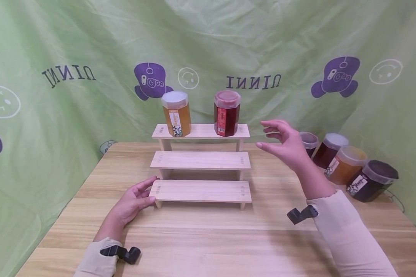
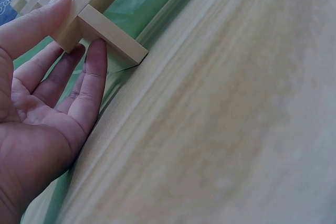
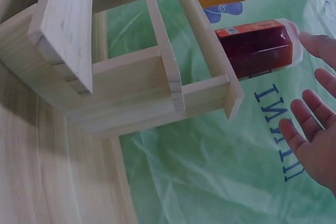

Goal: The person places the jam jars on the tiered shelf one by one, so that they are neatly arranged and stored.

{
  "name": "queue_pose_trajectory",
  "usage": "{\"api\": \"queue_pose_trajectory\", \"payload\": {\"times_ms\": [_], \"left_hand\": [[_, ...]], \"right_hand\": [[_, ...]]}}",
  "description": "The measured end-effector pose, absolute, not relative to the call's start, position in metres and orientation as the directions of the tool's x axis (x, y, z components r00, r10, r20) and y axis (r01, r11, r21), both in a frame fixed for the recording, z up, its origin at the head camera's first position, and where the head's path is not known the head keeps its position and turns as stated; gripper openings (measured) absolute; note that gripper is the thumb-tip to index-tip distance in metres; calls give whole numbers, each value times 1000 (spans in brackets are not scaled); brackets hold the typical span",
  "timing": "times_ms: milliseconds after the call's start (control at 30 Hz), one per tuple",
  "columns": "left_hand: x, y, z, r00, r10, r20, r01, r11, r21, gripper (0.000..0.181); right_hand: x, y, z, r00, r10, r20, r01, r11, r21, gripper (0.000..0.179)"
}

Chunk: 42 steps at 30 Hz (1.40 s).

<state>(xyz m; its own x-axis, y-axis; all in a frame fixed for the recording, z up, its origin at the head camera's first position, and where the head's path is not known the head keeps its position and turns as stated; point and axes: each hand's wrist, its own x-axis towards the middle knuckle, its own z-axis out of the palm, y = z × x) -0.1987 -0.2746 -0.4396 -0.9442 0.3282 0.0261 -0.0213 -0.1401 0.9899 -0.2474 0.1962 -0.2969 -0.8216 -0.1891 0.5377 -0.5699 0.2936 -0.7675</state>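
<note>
A three-step wooden stand (image 1: pixel 200 191) is in the middle of the table. My left hand (image 1: pixel 133 202) holds the left end of its lowest step; in the left wrist view the thumb lies against the board and the fingers (image 2: pixel 94 72) reach below it. On the top step are two upright jars: an amber jar (image 1: pixel 177 115) with a white lid on the left, and a dark red jar (image 1: pixel 227 114) with a pinkish lid on the right. My right hand (image 1: pixel 287 144) hovers right of the red jar, apart from it, thumb and fingers spread with nothing between them.
Several more jars stand at the table's right side: a dark one (image 1: pixel 371 182) in front, an amber one (image 1: pixel 346 165), a dark red one (image 1: pixel 330 151) and one partly hidden behind my right hand. A green printed cloth (image 1: pixel 208 38) hangs behind the wooden table (image 1: pixel 194 246).
</note>
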Motion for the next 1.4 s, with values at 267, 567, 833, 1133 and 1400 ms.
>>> {"api": "queue_pose_trajectory", "payload": {"times_ms": [267,567,833,1133,1400], "left_hand": [[-199,-275,-439,-943,333,21,-30,-147,989,80],[-198,-274,-438,-940,339,39,-16,-159,987,78],[-197,-274,-437,-939,341,40,-18,-165,986,76],[-199,-276,-438,-939,341,38,-19,-162,987,79],[-198,-275,-437,-940,339,34,-23,-165,986,75]], "right_hand": [[-244,209,-309,-836,-158,526,-545,359,-758,59],[-237,223,-319,-849,-126,513,-509,452,-732,58],[-233,233,-325,-861,-88,500,-481,456,-749,60],[-229,243,-334,-860,-41,508,-467,464,-753,57],[-236,258,-345,-853,-3,522,-457,489,-743,57]]}}
